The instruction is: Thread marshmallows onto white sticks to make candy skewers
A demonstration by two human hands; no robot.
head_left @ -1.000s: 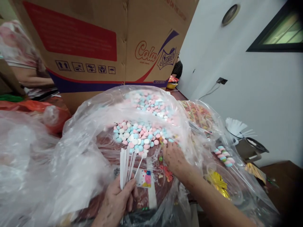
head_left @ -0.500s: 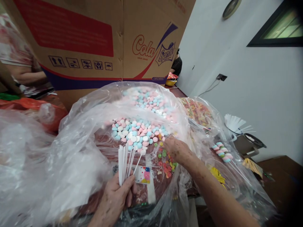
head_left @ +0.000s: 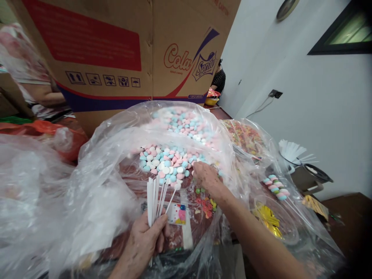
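My left hand (head_left: pixel 143 244) is closed round a bundle of white sticks (head_left: pixel 155 199) that fan upward. One stick carries a white candy at its tip. My right hand (head_left: pixel 207 178) reaches into a large clear plastic bag (head_left: pixel 104 174), its fingers curled among pink, blue and white marshmallow candies (head_left: pixel 167 162). Whether it holds one I cannot see. Small red, green and orange ring candies (head_left: pixel 205 201) lie just below that hand.
A big cardboard box (head_left: pixel 122 54) stands behind the bag. A second bag of colourful candy (head_left: pixel 244 137) lies to the right, with a finished candy skewer (head_left: pixel 274 186), gold ribbon (head_left: pixel 266 223) and white sticks (head_left: pixel 290 151). Another person (head_left: pixel 26 66) sits at far left.
My right hand has moved up and left from the ring candies into the marshmallow pile. My left hand keeps the sticks in the same place.
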